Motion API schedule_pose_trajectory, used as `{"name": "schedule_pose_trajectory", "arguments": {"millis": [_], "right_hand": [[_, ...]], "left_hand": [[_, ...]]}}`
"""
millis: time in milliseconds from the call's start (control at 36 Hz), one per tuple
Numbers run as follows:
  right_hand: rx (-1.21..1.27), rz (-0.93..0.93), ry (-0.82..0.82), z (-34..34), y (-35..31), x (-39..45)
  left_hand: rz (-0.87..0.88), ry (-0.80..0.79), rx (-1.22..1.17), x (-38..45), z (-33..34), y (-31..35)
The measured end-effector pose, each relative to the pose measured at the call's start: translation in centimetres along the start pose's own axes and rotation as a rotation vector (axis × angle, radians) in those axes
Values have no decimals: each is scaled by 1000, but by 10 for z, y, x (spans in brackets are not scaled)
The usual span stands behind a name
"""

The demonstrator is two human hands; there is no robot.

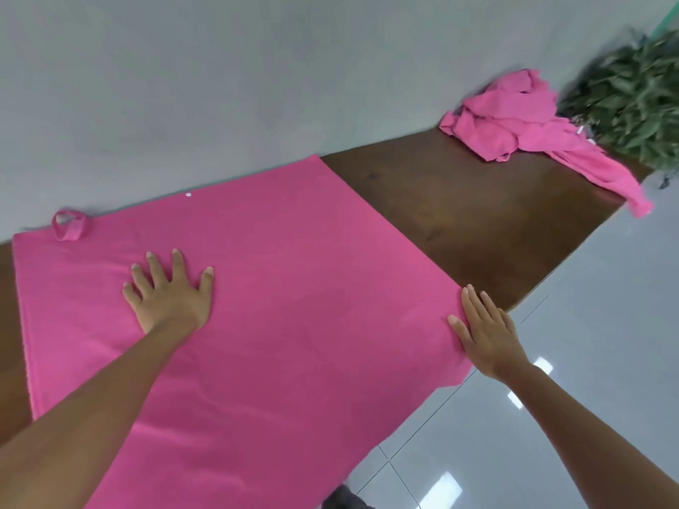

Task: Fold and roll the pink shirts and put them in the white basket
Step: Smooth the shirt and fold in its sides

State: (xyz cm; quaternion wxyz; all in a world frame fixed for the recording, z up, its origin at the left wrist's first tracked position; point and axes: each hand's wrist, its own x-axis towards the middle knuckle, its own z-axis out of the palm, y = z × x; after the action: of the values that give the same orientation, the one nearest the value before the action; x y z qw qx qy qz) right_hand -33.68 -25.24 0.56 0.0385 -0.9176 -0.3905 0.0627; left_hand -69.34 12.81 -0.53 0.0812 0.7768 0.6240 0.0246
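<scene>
One pink shirt (pixel 279 288) lies spread flat on a dark brown wooden table (pixel 459 214), its near part hanging over the table's front edge. It carries one small fabric loop (pixel 68 225) at its far left corner and one white dot (pixel 189 195) near its far edge; no writing or label can be read. A heap of crumpled pink shirts (pixel 514 123) sits well to the right of the flat shirt at the table's far end; how many are in it cannot be told.

Two hands rest on the flat shirt. The left hand (pixel 172 292) presses on its left-middle, fingers straight and spread, gripping nothing. The right hand (pixel 485 332) lies on the shirt's right edge, fingers straight and close together, also holding nothing.

One leafy green plant (pixel 632 101) stands just beyond the heap. Behind the table is a plain grey wall (pixel 183 86); to its right, a glossy pale tiled floor (pixel 569 343).
</scene>
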Motion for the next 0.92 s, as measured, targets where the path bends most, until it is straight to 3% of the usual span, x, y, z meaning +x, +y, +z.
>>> {"name": "schedule_pose_trajectory", "arguments": {"millis": [111, 444, 722, 917], "right_hand": [[-61, -18, -32, 4, 20, -13], [87, 34, -28, 16, 18, -16], [124, 20, 3, 25, 23, -15], [173, 73, 26, 16, 17, -16]], "left_hand": [[7, 4, 8, 2, 0, 1], [11, 41, -106, 5, -2, 8], [470, 40, -175, 18, -6, 119], [825, -116, -210, 26, -17, 241]]}}
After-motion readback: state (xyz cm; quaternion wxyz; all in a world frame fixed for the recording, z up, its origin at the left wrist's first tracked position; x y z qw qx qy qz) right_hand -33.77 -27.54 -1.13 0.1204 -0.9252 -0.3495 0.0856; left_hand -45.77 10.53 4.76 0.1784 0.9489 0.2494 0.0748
